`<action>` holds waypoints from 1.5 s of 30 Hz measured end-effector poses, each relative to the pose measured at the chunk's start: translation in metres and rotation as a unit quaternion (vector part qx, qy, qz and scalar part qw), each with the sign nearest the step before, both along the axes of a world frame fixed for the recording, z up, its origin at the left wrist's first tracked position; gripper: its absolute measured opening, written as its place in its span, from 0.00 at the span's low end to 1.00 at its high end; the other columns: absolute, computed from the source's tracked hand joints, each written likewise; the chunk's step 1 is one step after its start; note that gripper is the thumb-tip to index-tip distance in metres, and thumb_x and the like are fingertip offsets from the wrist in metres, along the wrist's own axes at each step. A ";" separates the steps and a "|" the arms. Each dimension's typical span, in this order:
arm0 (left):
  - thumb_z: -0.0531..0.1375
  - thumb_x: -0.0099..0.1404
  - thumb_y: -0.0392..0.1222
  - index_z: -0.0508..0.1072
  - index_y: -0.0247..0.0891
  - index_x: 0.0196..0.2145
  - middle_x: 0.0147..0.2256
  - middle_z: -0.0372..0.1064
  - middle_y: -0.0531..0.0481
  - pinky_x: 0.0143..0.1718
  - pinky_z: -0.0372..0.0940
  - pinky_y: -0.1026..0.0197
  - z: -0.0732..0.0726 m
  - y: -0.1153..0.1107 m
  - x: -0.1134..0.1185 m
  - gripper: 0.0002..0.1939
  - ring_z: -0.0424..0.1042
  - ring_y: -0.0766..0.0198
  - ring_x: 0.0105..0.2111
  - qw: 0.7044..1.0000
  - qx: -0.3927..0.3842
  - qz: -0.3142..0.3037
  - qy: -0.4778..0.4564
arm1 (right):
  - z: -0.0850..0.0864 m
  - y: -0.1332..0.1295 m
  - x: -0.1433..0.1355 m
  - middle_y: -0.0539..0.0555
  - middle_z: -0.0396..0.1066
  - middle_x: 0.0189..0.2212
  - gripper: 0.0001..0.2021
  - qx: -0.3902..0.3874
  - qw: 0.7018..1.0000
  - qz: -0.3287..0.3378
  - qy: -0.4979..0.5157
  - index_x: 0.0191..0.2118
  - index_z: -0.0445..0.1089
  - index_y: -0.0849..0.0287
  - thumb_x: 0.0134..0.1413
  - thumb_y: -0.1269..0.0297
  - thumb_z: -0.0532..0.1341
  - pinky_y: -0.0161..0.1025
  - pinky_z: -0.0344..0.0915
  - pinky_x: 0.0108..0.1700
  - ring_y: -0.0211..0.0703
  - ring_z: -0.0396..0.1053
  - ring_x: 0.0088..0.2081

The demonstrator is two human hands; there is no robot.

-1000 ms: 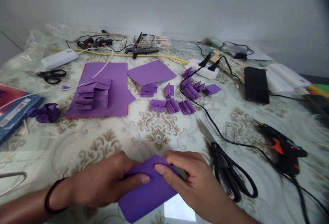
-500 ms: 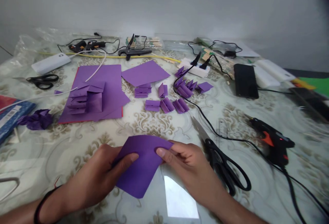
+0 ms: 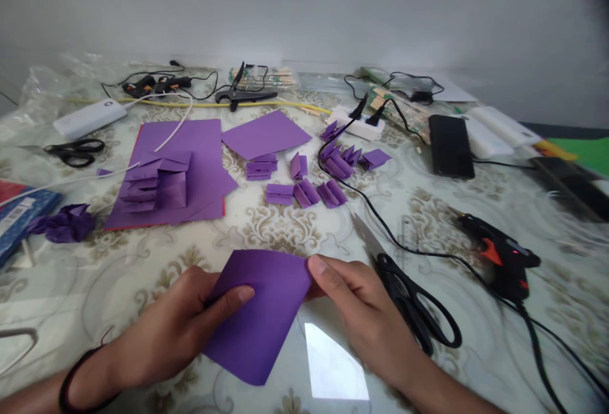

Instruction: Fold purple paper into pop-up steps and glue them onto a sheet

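A square sheet of purple paper is held up over the table, slightly bowed. My left hand grips its left side, thumb flat on the front and fingers behind. At the upper right corner my right hand pinches the paper between thumb and fingers; the fingertips behind are partly hidden. Large black-handled scissors lie just right of my right hand. Beyond the sheet sit several small folded purple paper pieces. More folded pieces rest on a stack of purple sheets at the left.
A hot glue gun with a lit red light lies at the right, its cable crossing the table. A power strip, a black phone, crumpled purple paper, smaller scissors and a black clamp-like tool lie around.
The sheet has opened out flatter and its lower corner has dropped slightly. My right thumb has shifted right and up, out to the paper's corner. The camera view has shifted slightly.
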State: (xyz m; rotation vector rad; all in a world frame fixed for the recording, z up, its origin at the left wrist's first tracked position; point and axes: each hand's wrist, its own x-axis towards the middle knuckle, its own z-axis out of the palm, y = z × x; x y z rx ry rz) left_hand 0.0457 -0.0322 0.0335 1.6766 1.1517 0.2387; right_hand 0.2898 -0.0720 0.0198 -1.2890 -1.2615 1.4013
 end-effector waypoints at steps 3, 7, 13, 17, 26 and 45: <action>0.56 0.76 0.62 0.60 0.41 0.21 0.20 0.46 0.60 0.19 0.47 0.65 0.000 0.000 0.001 0.30 0.42 0.68 0.20 1.000 0.007 0.009 0.001 | 0.001 0.000 0.001 0.46 0.57 0.23 0.28 -0.009 0.999 -0.001 -0.040 0.25 0.58 0.54 0.77 0.43 0.53 0.38 0.59 0.32 0.39 0.57 0.27; 0.56 0.77 0.57 0.59 0.42 0.22 0.20 0.47 0.61 0.19 0.47 0.64 -0.003 -0.001 0.001 0.27 0.42 0.69 0.20 0.999 0.022 0.009 -0.024 | 0.002 0.002 -0.004 0.46 0.60 0.23 0.28 -0.059 0.998 0.013 -0.008 0.26 0.60 0.54 0.68 0.37 0.61 0.37 0.63 0.32 0.39 0.61 0.28; 0.55 0.77 0.54 0.58 0.42 0.23 0.20 0.47 0.60 0.20 0.46 0.63 -0.011 -0.001 0.000 0.25 0.43 0.68 0.20 0.999 0.038 0.010 -0.012 | -0.003 0.003 -0.009 0.48 0.68 0.22 0.26 -0.103 0.993 0.032 -0.053 0.23 0.70 0.57 0.64 0.41 0.66 0.37 0.67 0.33 0.39 0.65 0.27; 0.56 0.75 0.57 0.57 0.42 0.22 0.20 0.45 0.61 0.19 0.44 0.64 -0.011 0.001 0.001 0.27 0.42 0.69 0.20 0.999 0.031 0.023 -0.017 | -0.005 0.002 -0.008 0.50 0.72 0.23 0.26 -0.096 0.993 0.037 -0.049 0.25 0.73 0.57 0.64 0.40 0.66 0.37 0.68 0.32 0.41 0.69 0.28; 0.64 0.73 0.59 0.77 0.38 0.44 0.37 0.76 0.50 0.32 0.68 0.63 -0.002 0.012 -0.001 0.20 0.72 0.61 0.34 0.991 -0.076 0.035 -0.106 | -0.003 0.008 0.000 0.53 0.76 0.23 0.24 -0.068 0.993 -0.011 -0.100 0.23 0.72 0.56 0.63 0.44 0.65 0.39 0.70 0.32 0.44 0.73 0.28; 0.65 0.72 0.62 0.77 0.36 0.30 0.29 0.84 0.43 0.33 0.79 0.61 0.000 0.011 -0.001 0.25 0.86 0.56 0.30 0.966 -0.137 0.104 -0.191 | -0.031 -0.002 0.014 0.51 0.75 0.23 0.25 -0.061 0.984 -0.129 -0.109 0.25 0.74 0.56 0.61 0.39 0.70 0.37 0.68 0.31 0.43 0.71 0.28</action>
